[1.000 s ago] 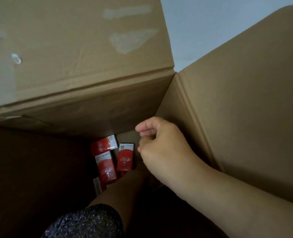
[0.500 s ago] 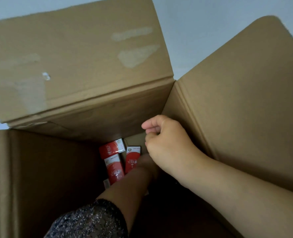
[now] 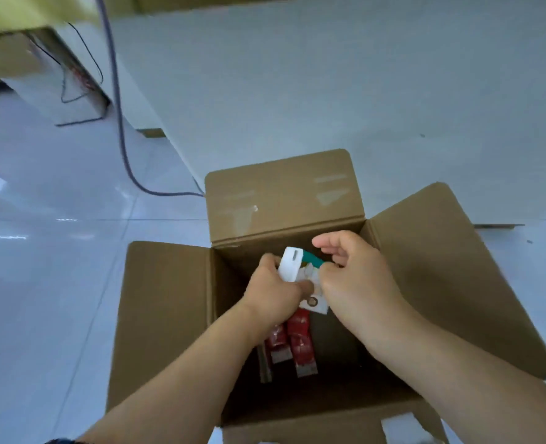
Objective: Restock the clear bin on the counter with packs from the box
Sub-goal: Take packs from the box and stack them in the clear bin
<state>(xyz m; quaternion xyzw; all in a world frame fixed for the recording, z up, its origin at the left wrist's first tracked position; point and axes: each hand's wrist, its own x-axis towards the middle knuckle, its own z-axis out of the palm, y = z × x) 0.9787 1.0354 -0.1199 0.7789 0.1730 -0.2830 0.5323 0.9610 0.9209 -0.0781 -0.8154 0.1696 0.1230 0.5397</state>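
Observation:
An open brown cardboard box (image 3: pixel 166 315) stands on the floor, flaps spread. Over its opening my left hand (image 3: pixel 274 290) grips a bunch of packs: a white hang-tab pack (image 3: pixel 290 264) on top and red packs (image 3: pixel 298 325) hanging below. My right hand (image 3: pixel 355 270) is beside it and pinches the green-edged top (image 3: pixel 313 258) of the bunch. More red packs (image 3: pixel 278 344) show lower in the box, partly hidden by my left wrist. The clear bin is not in view.
Glossy white tiled floor (image 3: pixel 57 251) surrounds the box. A white counter or cabinet side (image 3: pixel 297 91) rises behind it. A purple cable (image 3: pixel 121 123) runs down to the floor at the left, near a cabinet (image 3: pixel 41 75) with loose black wires.
The view pulled back from deep inside the box to above it. My left hand came up out of the box gripping a bunch of packs, and my right hand left the wall to pinch them.

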